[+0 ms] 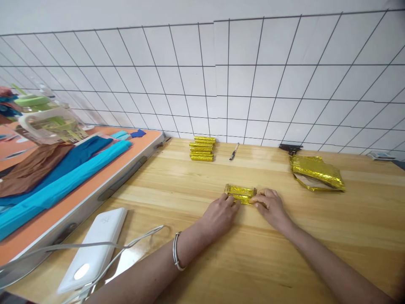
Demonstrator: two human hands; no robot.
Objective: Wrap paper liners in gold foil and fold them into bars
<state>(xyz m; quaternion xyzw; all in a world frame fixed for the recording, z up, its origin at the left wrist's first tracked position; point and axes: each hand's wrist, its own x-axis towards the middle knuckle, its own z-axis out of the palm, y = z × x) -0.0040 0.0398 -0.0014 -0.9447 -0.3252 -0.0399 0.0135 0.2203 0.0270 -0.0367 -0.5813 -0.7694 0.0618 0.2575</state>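
Note:
A small gold foil piece (pixel 241 191), folded into an oblong with raised ends, lies on the wooden table in front of me. My left hand (pixel 223 210) grips its near left edge, fingers bent onto the foil. At the near right corner, my right hand (pixel 268 205) pinches the edge between thumb and fingers. Parts of the near side are hidden by my fingertips. Farther back sits a stack of folded gold strips (pixel 201 149). To the right rests a pile of larger gold foil sheets (pixel 317 172), with a brown inner side showing.
A pen (pixel 234 151) and a black clip (pixel 290 148) lie near the tiled wall. On the left are a white power bank (pixel 95 249) with cables, an orange surface (pixel 139 145) bearing blue cloth (pixel 72 179) and brown cloth (pixel 34 166), and a green-lidded container (pixel 52 120).

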